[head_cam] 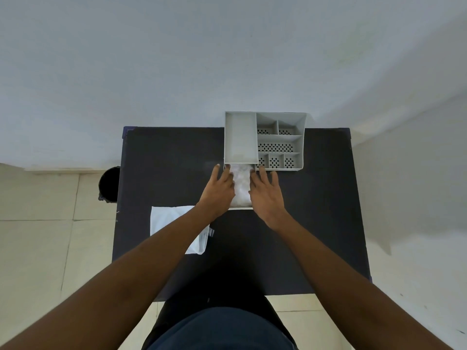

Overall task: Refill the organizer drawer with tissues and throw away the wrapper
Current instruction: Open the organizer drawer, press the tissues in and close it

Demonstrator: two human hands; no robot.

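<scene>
Your dark bench (316, 223) carries the grey organizer (278, 137) at its far edge, its drawer (241, 207) pulled out toward you. The white wrapper (166, 221) lies flat near your left forearm, a black bin (110, 184) beside the bench. The tissues (241, 188) sit in the drawer, soft and light; press gently. Left hand (218, 192) and right hand (266, 195) flank them, fingers spread flat, gripping nothing

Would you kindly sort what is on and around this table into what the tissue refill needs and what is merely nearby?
Job: left hand; right hand; tissues; drawer; organizer; wrapper; bin.
Nearby: table; wall.
</scene>
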